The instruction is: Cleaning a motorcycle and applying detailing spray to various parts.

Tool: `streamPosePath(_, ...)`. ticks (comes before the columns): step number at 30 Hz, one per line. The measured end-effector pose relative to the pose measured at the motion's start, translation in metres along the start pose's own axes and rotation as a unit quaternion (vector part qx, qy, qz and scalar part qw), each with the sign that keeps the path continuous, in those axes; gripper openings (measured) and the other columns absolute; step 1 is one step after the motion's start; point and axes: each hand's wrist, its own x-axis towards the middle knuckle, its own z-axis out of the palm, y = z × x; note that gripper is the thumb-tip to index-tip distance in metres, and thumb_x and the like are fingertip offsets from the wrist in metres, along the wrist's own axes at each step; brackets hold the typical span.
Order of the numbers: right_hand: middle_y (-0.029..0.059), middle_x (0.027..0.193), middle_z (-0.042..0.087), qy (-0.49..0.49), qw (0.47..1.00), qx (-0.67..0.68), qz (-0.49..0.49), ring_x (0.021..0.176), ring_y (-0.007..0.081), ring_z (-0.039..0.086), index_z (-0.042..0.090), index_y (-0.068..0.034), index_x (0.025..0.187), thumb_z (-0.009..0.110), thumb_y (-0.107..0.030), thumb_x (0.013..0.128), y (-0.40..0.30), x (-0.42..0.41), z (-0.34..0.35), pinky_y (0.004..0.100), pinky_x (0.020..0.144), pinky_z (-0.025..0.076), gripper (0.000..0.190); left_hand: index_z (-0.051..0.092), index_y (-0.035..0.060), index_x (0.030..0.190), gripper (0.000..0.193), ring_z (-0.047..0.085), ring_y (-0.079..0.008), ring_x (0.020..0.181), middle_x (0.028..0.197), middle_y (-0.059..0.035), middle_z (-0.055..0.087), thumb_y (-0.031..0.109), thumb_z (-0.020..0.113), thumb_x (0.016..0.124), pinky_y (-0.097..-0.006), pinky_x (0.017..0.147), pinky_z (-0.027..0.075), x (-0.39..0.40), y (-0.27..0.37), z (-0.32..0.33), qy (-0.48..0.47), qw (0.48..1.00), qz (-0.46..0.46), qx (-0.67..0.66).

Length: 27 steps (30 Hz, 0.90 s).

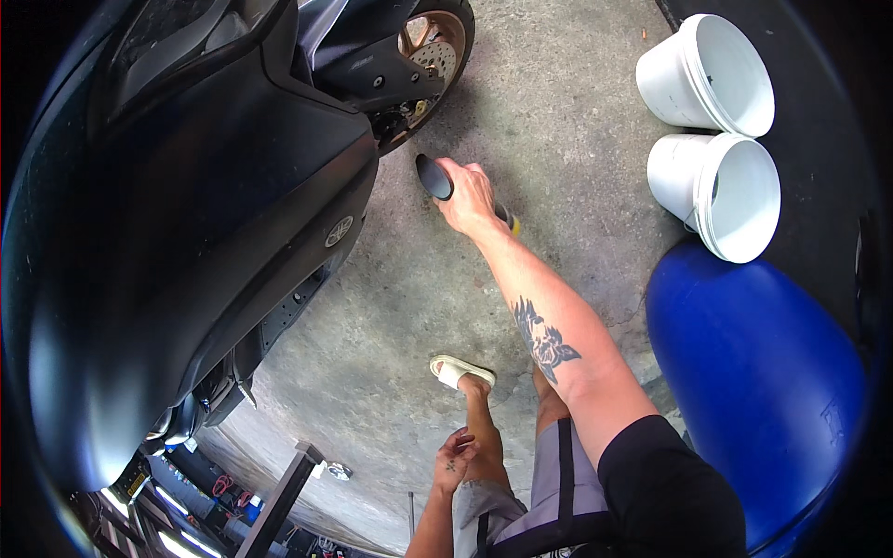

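My right hand [469, 194] is stretched forward, its fingers closed around a dark handheld tool [434, 178] with an oval black end. A dark and yellow part [515, 222] shows past my wrist; whether it belongs to the tool, I cannot tell. Just left of the hand are the front wheel [446, 52] with its brake disc and the matte dark body [209, 181] of a Yamaha motor scooter. My left hand [457, 457] hangs low beside my leg, fingers loosely bent, with nothing seen in it.
Two white plastic buckets [663, 87] lie tipped on their sides at the upper right. Below them is a large blue plastic barrel [753, 376]. A dark metal post [279, 495] rises at the lower left, near shelves of items. My sandalled foot [460, 373] is on the concrete floor [391, 314].
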Motion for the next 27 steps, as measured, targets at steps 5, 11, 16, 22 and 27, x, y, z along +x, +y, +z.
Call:
streamPosePath(5, 0.0135, 0.095, 0.063, 0.057, 0.998, -0.041, -0.005, 0.097, 0.0357, 0.055, 0.061, -0.012, 0.105, 0.075, -0.01, 0.064, 0.009, -0.004, -0.001, 0.0413, 0.089, 0.044, 0.042, 0.045, 0.0014, 0.131, 0.055, 0.058, -0.018, 0.098, 0.116, -0.0142, 0.058, 0.019, 0.069, 0.084, -0.0303, 0.083, 0.049, 0.002, -0.008, 0.0, 0.001, 1.0, 0.007, -0.014)
streamPosePath(11, 0.0156, 0.102, 0.062, 0.014, 1.0, -0.004, 0.006, 0.099, 0.0315, 0.057, 0.061, -0.009, 0.103, 0.073, -0.012, 0.064, -0.007, -0.032, -0.009, 0.0411, 0.087, 0.046, 0.04, 0.046, 0.0032, 0.131, 0.055, 0.058, -0.0175, 0.099, 0.116, -0.0128, 0.059, 0.017, 0.069, 0.083, -0.0303, 0.084, 0.049, 0.001, -0.034, -0.005, -0.009, 0.999, 0.021, -0.044)
streamPosePath(16, 0.0151, 0.104, 0.061, 0.114, 0.982, 0.131, -0.07, 0.098, 0.0341, 0.057, 0.056, -0.007, 0.112, 0.073, -0.012, 0.069, 0.004, -0.089, 0.013, 0.0399, 0.084, 0.045, 0.046, 0.049, -0.0006, 0.125, 0.049, 0.058, -0.0173, 0.099, 0.11, -0.0114, 0.06, 0.013, 0.069, 0.083, -0.0296, 0.088, 0.048, 0.005, -0.065, -0.011, -0.018, 0.995, 0.079, -0.063)
streamPosePath(22, 0.0146, 0.092, 0.058, -0.041, 0.994, 0.04, -0.092, 0.083, 0.0293, 0.058, 0.057, 0.001, 0.104, 0.073, -0.025, 0.076, 0.006, -0.209, 0.05, 0.0364, 0.075, 0.045, 0.041, 0.051, 0.0071, 0.127, 0.046, 0.058, -0.0161, 0.098, 0.111, -0.0115, 0.062, 0.015, 0.067, 0.085, -0.0284, 0.086, 0.047, 0.022, -0.138, -0.007, -0.005, 0.99, 0.124, -0.073)
streamPosePath(27, 0.0173, 0.09, 0.06, -0.175, 0.975, 0.083, -0.11, 0.083, 0.0291, 0.058, 0.059, 0.001, 0.101, 0.075, -0.024, 0.072, -0.011, -0.346, 0.157, 0.0378, 0.075, 0.045, 0.042, 0.048, 0.0022, 0.128, 0.045, 0.055, -0.0166, 0.106, 0.116, -0.0112, 0.059, 0.008, 0.063, 0.086, -0.0277, 0.091, 0.044, 0.016, -0.223, -0.05, 0.0, 0.979, 0.109, -0.173)
